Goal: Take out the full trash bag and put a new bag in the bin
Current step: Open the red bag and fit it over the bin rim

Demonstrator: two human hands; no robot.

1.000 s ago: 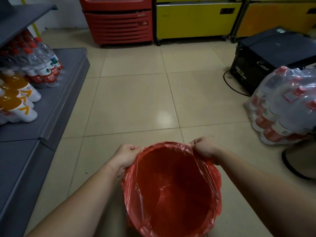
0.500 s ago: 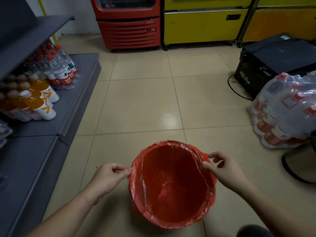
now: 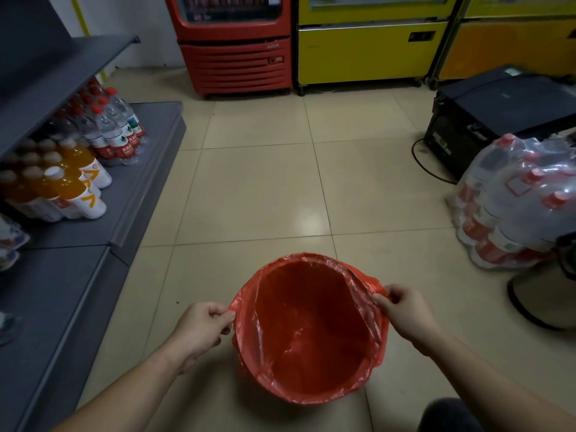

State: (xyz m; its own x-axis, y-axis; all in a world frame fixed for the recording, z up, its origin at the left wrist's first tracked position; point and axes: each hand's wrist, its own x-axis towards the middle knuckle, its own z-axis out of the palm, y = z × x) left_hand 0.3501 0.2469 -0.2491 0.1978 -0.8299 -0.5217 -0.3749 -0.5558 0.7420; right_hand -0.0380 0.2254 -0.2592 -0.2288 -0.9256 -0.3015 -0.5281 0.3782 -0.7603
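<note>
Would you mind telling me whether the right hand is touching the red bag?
Touching: the head view shows the right hand pinching the red bag edge.

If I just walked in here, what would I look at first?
Probably the bright red bag lining the bin low in the middle, with the left hand and right hand each pinching its edge on either side. Next, the red fridge and yellow fridge against the far wall. On the left shelf sit orange drink bottles.
</note>
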